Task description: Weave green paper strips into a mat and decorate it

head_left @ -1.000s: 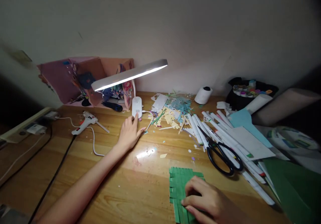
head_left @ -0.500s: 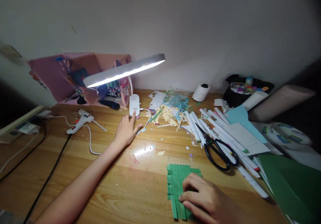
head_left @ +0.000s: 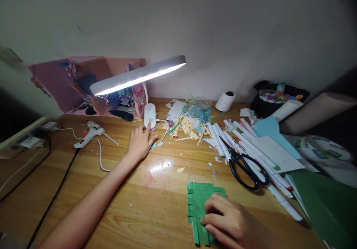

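Hands, two, touch one lamp, one green mat.

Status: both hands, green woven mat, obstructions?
Left hand: touching white rounded lamp base. Right hand: curled over flat green woven mat, nothing else seen on it. Black-handled scissors lying across white slim markers, apart from both hands.

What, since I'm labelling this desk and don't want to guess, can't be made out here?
Woven green paper strips, head view: the right hand hides part.
Desk lamp base, head view: its marking is too small to read.
Pink compartment box, head view: the lamp head hides part of its inside.
Green paper sheet, head view: cut off by the right edge.
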Demonstrator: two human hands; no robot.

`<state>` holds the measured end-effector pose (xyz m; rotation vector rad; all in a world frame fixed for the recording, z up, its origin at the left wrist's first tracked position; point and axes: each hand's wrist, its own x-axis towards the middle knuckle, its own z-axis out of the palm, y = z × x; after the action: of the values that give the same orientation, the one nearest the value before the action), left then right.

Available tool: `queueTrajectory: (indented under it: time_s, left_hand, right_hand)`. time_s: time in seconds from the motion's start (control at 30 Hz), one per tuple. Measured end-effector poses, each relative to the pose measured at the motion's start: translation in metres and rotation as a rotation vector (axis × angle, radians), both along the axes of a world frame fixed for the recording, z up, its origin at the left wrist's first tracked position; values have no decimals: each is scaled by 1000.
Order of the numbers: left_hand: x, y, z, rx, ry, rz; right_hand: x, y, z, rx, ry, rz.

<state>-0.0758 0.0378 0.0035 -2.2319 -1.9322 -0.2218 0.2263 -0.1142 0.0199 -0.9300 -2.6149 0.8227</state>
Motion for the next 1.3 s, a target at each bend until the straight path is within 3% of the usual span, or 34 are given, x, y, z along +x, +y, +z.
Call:
queueTrajectory:
  time_s: [0.2,0.47,0.67,0.73,0.83,0.9,0.97,1.07,1.17,1.23,1.3]
  left_hand:
    - [1,-1,3,4,-1,12]
    - [-1,0,1,13,9,15]
    - [12,-14,15,70,-139,26]
    - [25,-26,21,51,-306,-81]
    - [49,-53,28,-275,-562,-325]
    - [62,-71,29,-461,-620,-474]
    - [68,-85,29,-492,-619,-542]
    - [57,-85,26,-335,-645,-394]
    - [31,-58,23,-35,-690,-40]
    - [15,-31,23,93,-577,116]
    - [6,-5,24,70,-376,195]
  right_hand:
    - [-1,0,4,-17,-10,0]
    - [1,-1,-4,14,20,3]
    - [4,2,-6,-2,60,-10]
    - [6,3,-7,-39,94,-13]
    - [7,5,-7,-125,122,-71]
    - [7,6,-7,-157,119,-86]
    - [8,6,-7,-166,115,-82]
    - [8,5,-6,-165,121,-66]
    - [8,4,-5,-172,119,-65]
    - [7,3,-4,-178,113,-81]
    - [6,2,-2,-183,106,-95]
